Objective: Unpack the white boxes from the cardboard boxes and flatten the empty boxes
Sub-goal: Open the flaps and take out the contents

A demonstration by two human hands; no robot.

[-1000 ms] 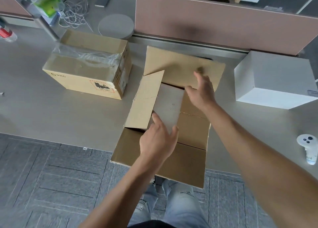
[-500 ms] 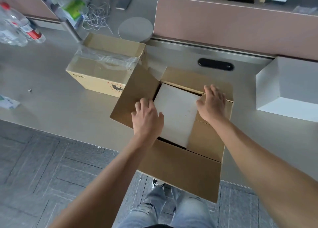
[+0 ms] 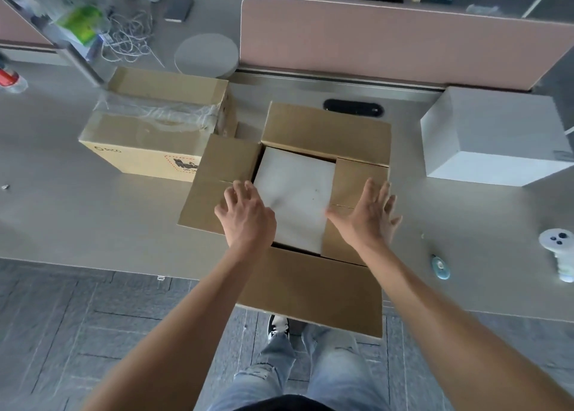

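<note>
- Cardboard box [image 3: 310, 289] open at the near edge of the desk [image 3: 93, 230], all four flaps folded outward, near flap hanging past the desk edge.
- Inside, white box [image 3: 295, 199] lying flat, top face up, filling the left part of the opening; brown cardboard insert [image 3: 357, 190] beside it on the right.
- Left hand [image 3: 248, 218] at the white box's left edge, over the seam with the left flap, fingers loosely curled, nothing in its grip.
- Right hand [image 3: 369, 215] spread flat on the insert, fingers straight and splayed, thumb reaching toward the white box's right edge; nothing held.
- White box thus directly between the two hands, each about equally near, left touching or almost touching its edge.
- Long axis of the white box running away from the body, tilted slightly so the far end leans left; near end tucked under the box wall by the wrists.
- Likely next: fingers down each long side, then a straight lift.
- Second white box [image 3: 494, 137] already out, at far right on the desk; another cardboard box [image 3: 149, 143] with torn tape waiting at left.
</note>
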